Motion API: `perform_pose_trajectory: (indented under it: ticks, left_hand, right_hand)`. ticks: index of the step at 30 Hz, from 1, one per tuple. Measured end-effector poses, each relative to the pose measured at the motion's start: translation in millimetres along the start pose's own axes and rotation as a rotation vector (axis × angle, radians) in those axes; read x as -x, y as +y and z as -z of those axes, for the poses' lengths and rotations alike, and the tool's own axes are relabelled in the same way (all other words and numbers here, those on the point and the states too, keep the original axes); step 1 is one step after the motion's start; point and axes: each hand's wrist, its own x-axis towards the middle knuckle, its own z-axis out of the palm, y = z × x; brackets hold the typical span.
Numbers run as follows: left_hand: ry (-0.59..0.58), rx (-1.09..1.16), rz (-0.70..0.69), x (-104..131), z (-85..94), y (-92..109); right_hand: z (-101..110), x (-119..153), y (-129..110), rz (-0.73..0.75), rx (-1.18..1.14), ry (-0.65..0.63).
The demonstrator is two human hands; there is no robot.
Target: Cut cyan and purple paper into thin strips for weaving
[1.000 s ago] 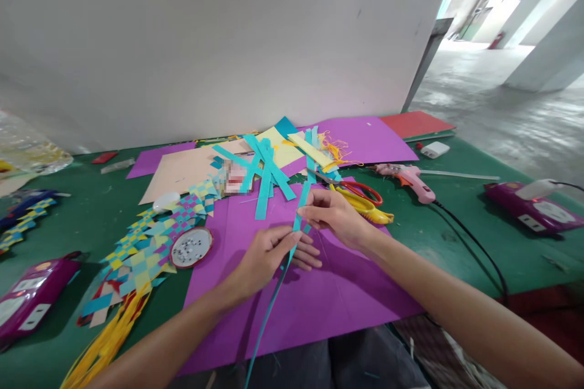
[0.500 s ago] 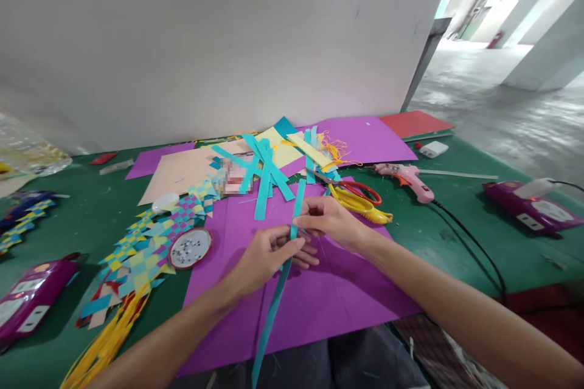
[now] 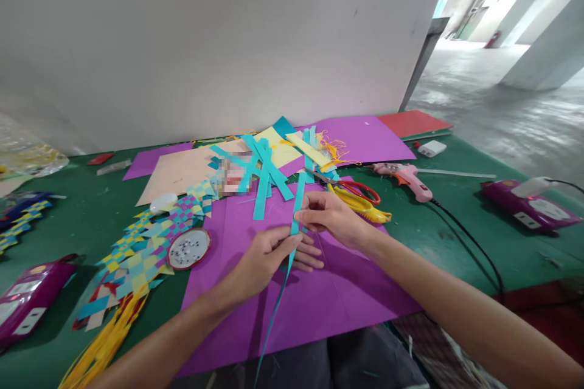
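A long turquoise paper strip runs through both hands, its lower end trailing down past the front edge of the purple sheet. My left hand pinches it between thumb and fingers, the other fingers stretched out beneath. Just above, my right hand grips the strip's edge between thumb and forefinger. Beyond the hands lies a loose heap of turquoise strips. Red-handled scissors and a yellow-handled tool rest right of the heap.
A pink glue gun with a black cord lies to the right, near a purple power strip. Woven paper pieces with yellow tassels and a round dish of small beads are on the left. A pale board stands behind.
The strip has turned in my hands, so its trailing part now shows nearly edge-on. My left fingers have stretched out slightly further right; both hands keep hold of the strip.
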Motion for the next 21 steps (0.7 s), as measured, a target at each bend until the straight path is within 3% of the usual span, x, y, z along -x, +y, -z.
perform_pose_trajectory:
  ticks: [11, 15, 21]
  left_hand:
    - [-0.032, 0.009, 0.022, 2.2, 2.2, -3.9]
    - [-0.037, 0.032, 0.021, 2.0, 2.0, -2.1]
    - [-0.017, 0.045, 0.010, -0.5, 2.2, 0.2]
  right_hand:
    - [8.7, -1.0, -0.3, -0.017, 0.023, 0.102]
    - [9.0, -1.2, 0.3, -0.046, 0.021, 0.045]
    - [7.8, 0.7, 1.5, -0.087, 0.028, -0.165]
